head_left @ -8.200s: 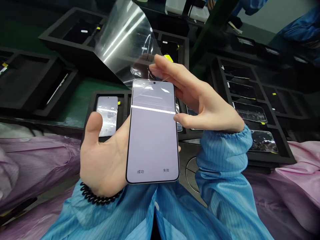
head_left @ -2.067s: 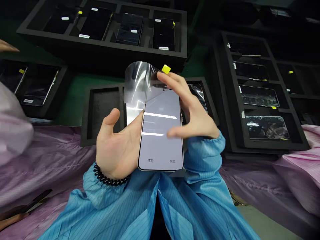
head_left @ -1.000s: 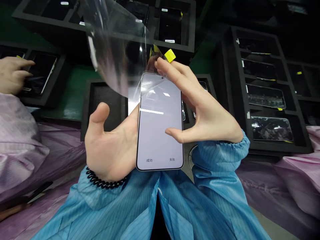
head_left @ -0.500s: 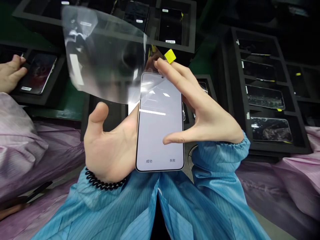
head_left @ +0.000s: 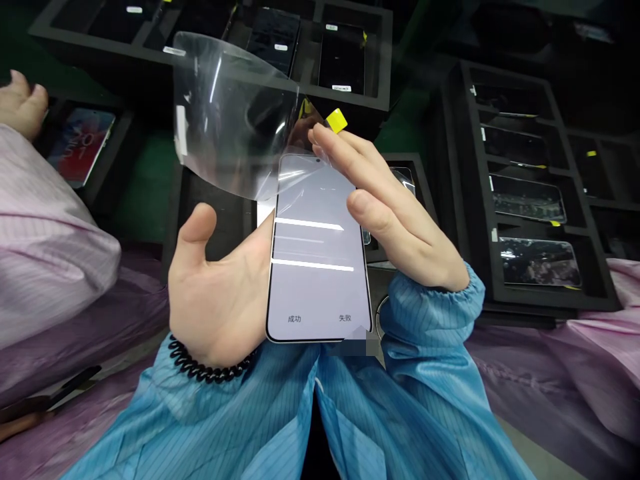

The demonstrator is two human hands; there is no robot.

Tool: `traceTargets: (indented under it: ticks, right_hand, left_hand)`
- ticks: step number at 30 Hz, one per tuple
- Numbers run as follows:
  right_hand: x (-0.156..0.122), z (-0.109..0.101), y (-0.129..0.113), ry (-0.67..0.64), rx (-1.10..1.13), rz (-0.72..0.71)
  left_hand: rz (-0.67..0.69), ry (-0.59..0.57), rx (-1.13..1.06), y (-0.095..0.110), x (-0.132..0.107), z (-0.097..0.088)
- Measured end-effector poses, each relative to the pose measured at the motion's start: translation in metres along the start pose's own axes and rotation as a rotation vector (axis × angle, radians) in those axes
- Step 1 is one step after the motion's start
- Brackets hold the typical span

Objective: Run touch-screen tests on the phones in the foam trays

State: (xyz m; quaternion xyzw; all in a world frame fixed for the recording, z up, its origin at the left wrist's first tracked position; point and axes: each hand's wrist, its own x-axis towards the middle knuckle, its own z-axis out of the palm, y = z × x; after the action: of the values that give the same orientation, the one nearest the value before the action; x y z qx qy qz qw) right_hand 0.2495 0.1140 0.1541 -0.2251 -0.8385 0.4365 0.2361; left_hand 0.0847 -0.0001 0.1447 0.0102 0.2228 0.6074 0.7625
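A smartphone (head_left: 317,267) is held between the two hands, above the bench (head_left: 145,180), whose green surface is seen between black foam trays. Several phones are laid in the compartments of these trays, at the top of the view and on the right side (head_left: 527,199). One phone with a coloured screen (head_left: 83,145) is seen at the far left, and a hand of a co-worker (head_left: 23,105) is near it. A pale pink sleeve (head_left: 45,240) of that co-worker fills the left edge. The person's own arms are covered by blue striped sleeves (head_left: 430,320).

The smartphone is held upright in the view, with its lit screen facing up. Two small words in Chinese are shown near the bottom of the screen. A clear protective film (head_left: 235,117) is curved up and back from the top end of the phone, and a yellow tab (head_left: 337,120) is attached at its edge. The left hand (head_left: 217,297) is clamped on the lower left side of the phone, and its thumb (head_left: 197,227) is lifted apart from it. The right hand (head_left: 400,227) is beside the upper right side, with its fingertips (head_left: 315,135) just under the tab; whether the film is gripped cannot be told. A black coiled bracelet (head_left: 203,363) is worn on the left wrist.
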Motion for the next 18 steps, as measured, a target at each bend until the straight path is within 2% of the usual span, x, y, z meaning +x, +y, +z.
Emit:
traceTargets:
  ticks: [2,5,7,10,12,18]
  right_hand:
    - [0.002,0.002,0.003,0.027,0.068,0.004]
    - [0.006,0.008,0.013,0.161,0.182,-0.018]
    - [0.01,0.013,0.021,0.225,0.147,-0.006]
    - [0.014,0.016,0.029,0.219,0.057,0.029]
    - [0.014,0.015,0.031,0.214,0.078,0.034]
    - [0.011,0.012,0.034,0.173,0.128,0.055]
  left_hand:
    - [0.007,-0.036,-0.001,0.001,0.002,-0.003]
    - [-0.007,-0.077,0.055,0.003,0.005,-0.01]
    - [-0.012,-0.083,0.109,0.005,0.007,-0.016]
    - [0.034,-0.09,0.176,0.006,0.007,-0.025]
    - [0.049,-0.104,0.203,0.007,0.006,-0.029]
    - [-0.013,-0.116,0.151,0.007,0.003,-0.028]
